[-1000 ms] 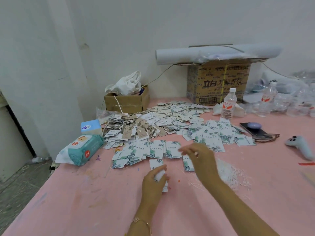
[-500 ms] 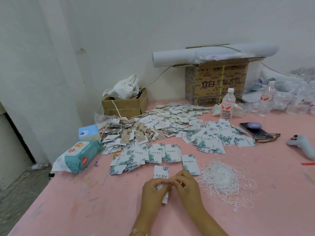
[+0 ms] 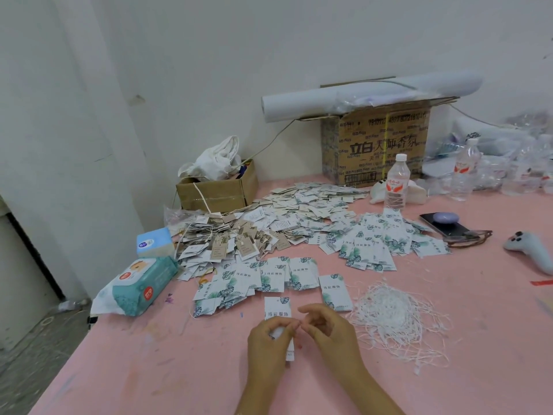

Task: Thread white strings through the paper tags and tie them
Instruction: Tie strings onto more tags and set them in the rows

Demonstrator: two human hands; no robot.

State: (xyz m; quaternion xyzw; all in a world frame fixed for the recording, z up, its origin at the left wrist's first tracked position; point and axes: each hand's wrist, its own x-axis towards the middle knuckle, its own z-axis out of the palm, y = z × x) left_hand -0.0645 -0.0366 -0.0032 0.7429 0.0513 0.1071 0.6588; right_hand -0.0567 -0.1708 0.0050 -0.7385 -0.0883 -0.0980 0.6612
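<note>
One paper tag (image 3: 277, 307) in left hand (image 3: 269, 339), right hand (image 3: 327, 333) just beside

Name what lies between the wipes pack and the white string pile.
Head view: leaf-printed tags, then the left hand and right hand on one tag.

We record the left hand (image 3: 269, 345) and the right hand (image 3: 329, 333), both bare. Behind each hand we note an uncovered arm, the left forearm (image 3: 254, 396) and the right forearm (image 3: 371, 396). Fingernail detail is too small for us to judge.
</note>
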